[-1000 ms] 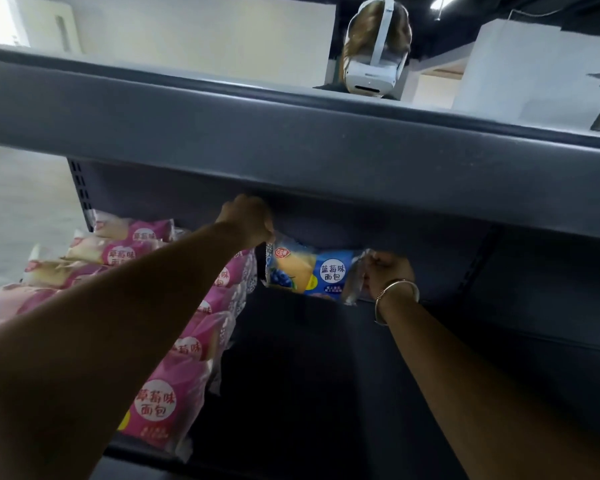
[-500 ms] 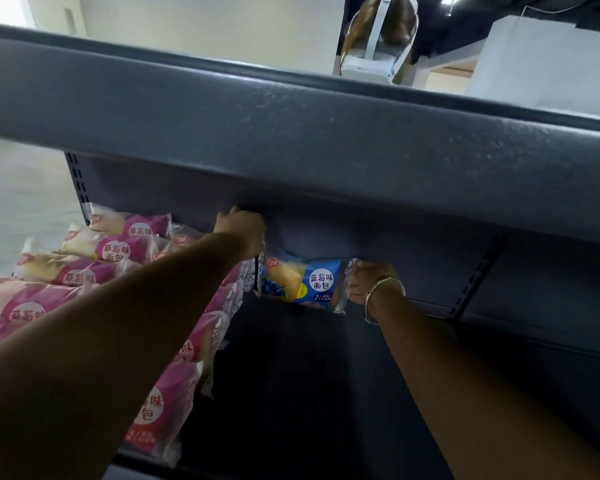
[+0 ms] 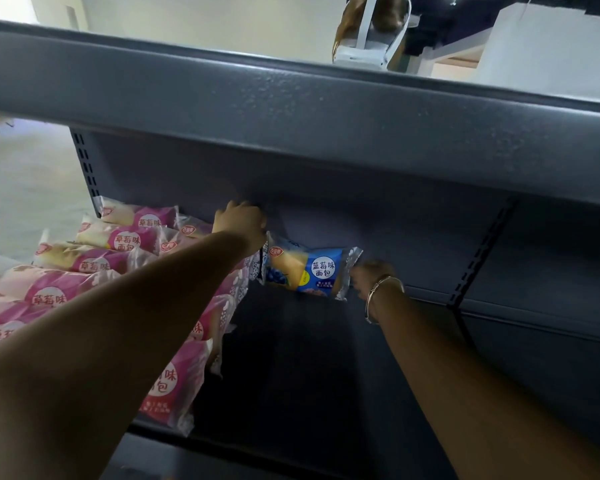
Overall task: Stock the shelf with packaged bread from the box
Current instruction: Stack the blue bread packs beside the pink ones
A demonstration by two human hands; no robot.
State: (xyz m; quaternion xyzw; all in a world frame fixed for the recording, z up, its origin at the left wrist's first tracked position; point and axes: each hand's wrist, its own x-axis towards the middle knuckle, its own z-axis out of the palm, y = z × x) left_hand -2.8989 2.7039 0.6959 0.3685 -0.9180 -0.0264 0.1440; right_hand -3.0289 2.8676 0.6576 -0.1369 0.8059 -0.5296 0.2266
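Both arms reach deep into the dark shelf [image 3: 326, 375], under the grey board above. A blue bread pack [image 3: 309, 270] sits at the very back, close to the back wall, just to the right of the rows of pink bread packs [image 3: 118, 237] that fill the left side. The left hand [image 3: 239, 221] is at the top left end of the blue pack, with its fingers curled, but I cannot tell if they pinch the wrapper or only touch it. The right hand [image 3: 371, 275], with a bracelet [image 3: 378, 294] on its wrist, is at the right end of the pack, and its fingers seem to pinch the crinkly edge there. The step looks like setting this blue pack in place to start a new row. Next, I think both hands need to let go gently, so the pack does not tip, and then pull back for more bread. The box is not in view.
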